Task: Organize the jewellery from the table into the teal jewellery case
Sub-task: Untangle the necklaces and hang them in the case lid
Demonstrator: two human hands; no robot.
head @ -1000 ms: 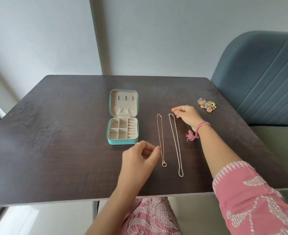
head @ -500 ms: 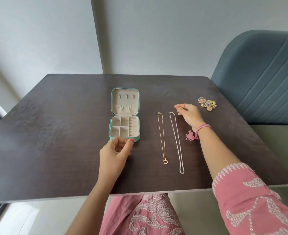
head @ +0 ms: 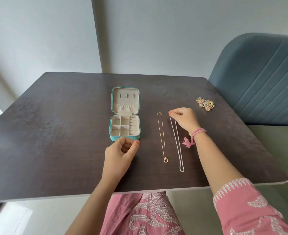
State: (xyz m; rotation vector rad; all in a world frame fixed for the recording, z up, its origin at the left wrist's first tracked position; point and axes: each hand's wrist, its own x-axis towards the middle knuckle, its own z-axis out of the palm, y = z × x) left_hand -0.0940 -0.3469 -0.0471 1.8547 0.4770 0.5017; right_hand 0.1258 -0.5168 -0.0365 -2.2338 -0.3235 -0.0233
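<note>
The teal jewellery case point(head: 112, 106) lies open in the middle of the table, its beige compartments empty. My left hand point(head: 121, 153) sits at the case's front wall with loosely curled fingers and holds nothing. To the right of the case a gold necklace point(head: 162, 138) with a ring pendant lies straight on the table. Beside it lies a silver chain point(head: 178, 145). My right hand point(head: 184, 120) pinches the far end of that chain between thumb and forefinger. A small pile of gold and coloured jewellery point(head: 205, 103) sits further right.
The dark wooden table point(head: 55, 133) ends just in front of my lap. A blue-grey padded chair point(head: 258, 82) stands at the table's right side. A pink tasselled band hangs from my right wrist.
My left hand has moved left from the gold necklace's pendant to the front of the case. My right hand has stayed at the silver chain's far end and now pinches it.
</note>
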